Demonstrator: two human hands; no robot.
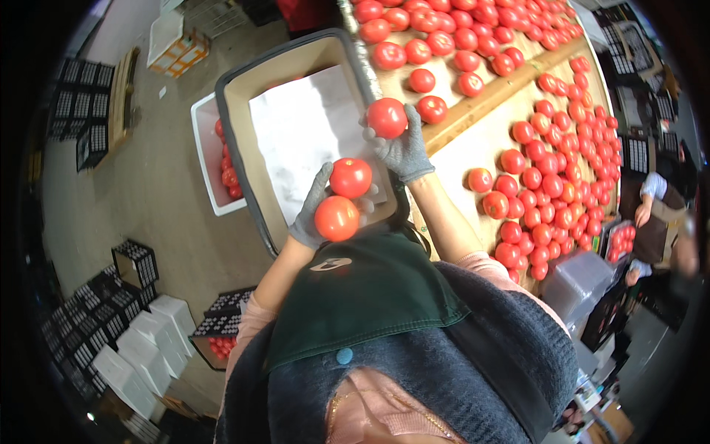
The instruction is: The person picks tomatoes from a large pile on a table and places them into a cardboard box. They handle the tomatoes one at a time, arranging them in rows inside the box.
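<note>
My left hand, in a grey glove, holds two red tomatoes side by side over the near end of a large crate. In my right hand, also gloved in grey, is one tomato, above the crate's right edge. The crate has a dark rim and tan walls, and white paper sheets cover much of its inside. A few bits of red show at the paper's far edge. Many loose tomatoes lie on the table at the right, the closest one just beside my right hand.
A wooden bar divides the tabletop. Left of the crate, a white foam box holds tomatoes. Black crates and white foam boxes stand on the floor at lower left. At far right, a person's hand is near a pack of tomatoes.
</note>
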